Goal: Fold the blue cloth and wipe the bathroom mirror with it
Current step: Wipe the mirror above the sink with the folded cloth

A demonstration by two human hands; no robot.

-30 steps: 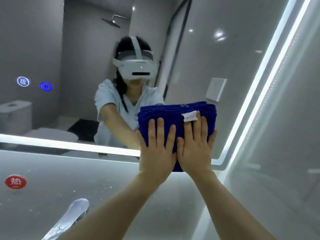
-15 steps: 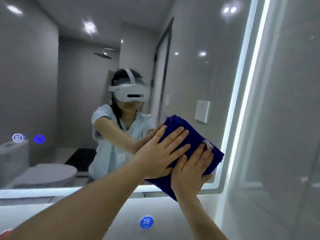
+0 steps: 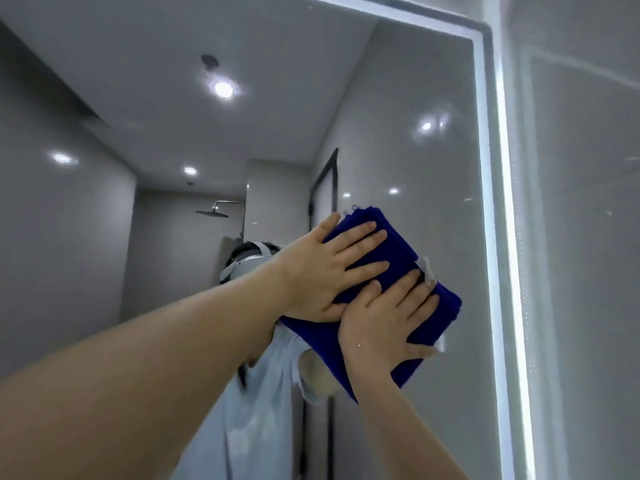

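Two sets of fingers [image 3: 362, 232] spread wide: my left hand [image 3: 329, 271], right hand [image 3: 381, 327] pressing folded dark-blue cloth [image 3: 445, 306] on light-edged mirror [image 3: 398, 116]; I'd press evenly.

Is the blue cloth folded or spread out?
Folded. The blue cloth is a thick pad with stacked layers along its right edge.

Bathroom mirror [image 3: 398, 150], folded blue cloth [image 3: 398, 251] flat against the glass near its right edge.
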